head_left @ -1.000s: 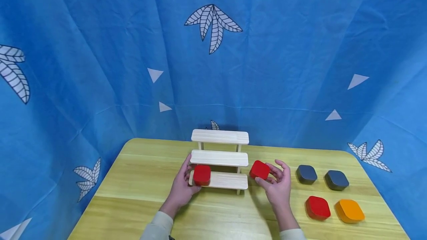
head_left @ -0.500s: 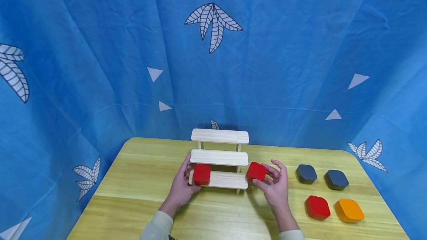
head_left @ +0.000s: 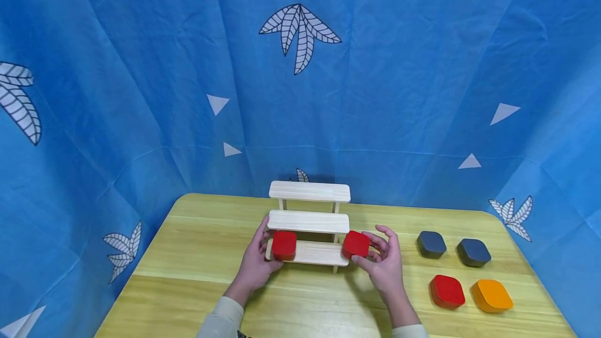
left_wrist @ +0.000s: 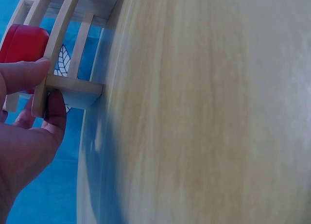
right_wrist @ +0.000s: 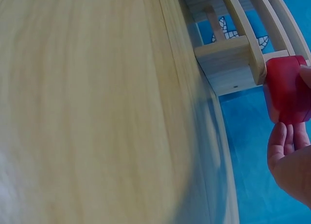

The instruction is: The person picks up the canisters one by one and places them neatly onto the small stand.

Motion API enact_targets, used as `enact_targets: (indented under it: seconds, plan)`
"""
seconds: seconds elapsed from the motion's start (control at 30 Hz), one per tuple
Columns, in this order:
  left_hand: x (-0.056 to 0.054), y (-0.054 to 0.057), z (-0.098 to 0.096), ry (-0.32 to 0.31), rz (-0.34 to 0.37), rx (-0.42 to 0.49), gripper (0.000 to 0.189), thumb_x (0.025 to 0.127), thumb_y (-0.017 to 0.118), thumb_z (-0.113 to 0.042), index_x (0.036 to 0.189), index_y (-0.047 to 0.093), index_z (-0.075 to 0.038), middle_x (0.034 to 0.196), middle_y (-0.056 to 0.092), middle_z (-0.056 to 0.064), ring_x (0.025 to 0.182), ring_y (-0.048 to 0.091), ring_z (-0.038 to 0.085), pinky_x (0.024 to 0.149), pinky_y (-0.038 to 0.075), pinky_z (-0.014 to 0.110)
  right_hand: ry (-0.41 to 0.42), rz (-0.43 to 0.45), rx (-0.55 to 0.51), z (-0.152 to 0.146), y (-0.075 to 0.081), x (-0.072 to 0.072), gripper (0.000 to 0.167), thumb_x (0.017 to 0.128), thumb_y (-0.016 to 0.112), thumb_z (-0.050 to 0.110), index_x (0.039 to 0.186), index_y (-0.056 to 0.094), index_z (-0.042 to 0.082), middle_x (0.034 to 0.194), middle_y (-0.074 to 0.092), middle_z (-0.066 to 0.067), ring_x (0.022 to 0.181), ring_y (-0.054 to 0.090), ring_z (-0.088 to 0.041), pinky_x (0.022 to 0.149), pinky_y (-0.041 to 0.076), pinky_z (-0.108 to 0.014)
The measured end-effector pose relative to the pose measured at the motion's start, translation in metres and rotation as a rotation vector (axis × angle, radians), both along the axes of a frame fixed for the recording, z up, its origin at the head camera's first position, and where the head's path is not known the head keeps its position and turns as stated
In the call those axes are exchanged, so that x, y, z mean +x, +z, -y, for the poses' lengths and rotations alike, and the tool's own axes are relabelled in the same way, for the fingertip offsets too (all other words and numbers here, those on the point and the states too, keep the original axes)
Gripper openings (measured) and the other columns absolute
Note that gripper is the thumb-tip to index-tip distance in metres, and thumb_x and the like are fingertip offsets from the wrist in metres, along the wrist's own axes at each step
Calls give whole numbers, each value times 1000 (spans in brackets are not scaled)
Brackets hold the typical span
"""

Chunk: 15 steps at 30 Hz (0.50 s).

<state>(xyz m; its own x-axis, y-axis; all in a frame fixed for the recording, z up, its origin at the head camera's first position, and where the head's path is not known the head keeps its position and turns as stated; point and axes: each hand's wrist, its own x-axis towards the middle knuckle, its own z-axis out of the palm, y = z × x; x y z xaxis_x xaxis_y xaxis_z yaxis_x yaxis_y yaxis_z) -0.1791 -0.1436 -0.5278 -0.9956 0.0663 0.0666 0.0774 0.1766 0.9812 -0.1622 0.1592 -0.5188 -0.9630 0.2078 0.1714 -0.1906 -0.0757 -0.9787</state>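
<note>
A three-tier wooden display rack [head_left: 309, 221] stands on the table near the curtain. On the left end of its lowest shelf sits a red rounded-square box [head_left: 284, 245]. My left hand [head_left: 255, 270] grips that shelf end beside the box; in the left wrist view its thumb lies by the front edge and a finger [left_wrist: 57, 112] is under the board. At the other end, my right hand [head_left: 386, 267] holds a second red box [head_left: 356, 244] between thumb and fingers. The right wrist view shows this box [right_wrist: 285, 90] at the shelf's end, partly past it.
To the right on the wooden table [head_left: 188, 296] lie two dark grey boxes [head_left: 431, 244], another red box [head_left: 447, 291] and an orange box [head_left: 491, 296]. A blue patterned curtain [head_left: 399, 93] hangs behind and at both sides.
My right hand has moved left with the red box, from beside the rack to the right end of its lowest shelf. The left hand has stayed in place.
</note>
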Motion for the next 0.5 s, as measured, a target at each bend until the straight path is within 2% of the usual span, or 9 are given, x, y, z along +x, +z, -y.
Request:
enact_targets:
  seconds: [0.23, 0.5]
  plan:
    - [-1, 1, 0, 4, 7, 6, 118, 72, 71, 26, 160, 21, -33, 141, 45, 10, 117, 51, 30, 90, 53, 32, 32, -7, -1, 2, 1, -1, 86, 67, 77, -22, 139, 36, 0, 128, 59, -25, 107, 59, -26, 81, 53, -27]
    - [-2, -2, 0, -13, -36, 0, 116, 71, 70, 27, 161, 21, -27, 140, 47, 14, 119, 52, 31, 96, 50, 36, 61, 7, -25, 4, 1, -1, 89, 66, 76, -24, 141, 35, 1, 130, 58, -26, 110, 58, -26, 82, 54, -28]
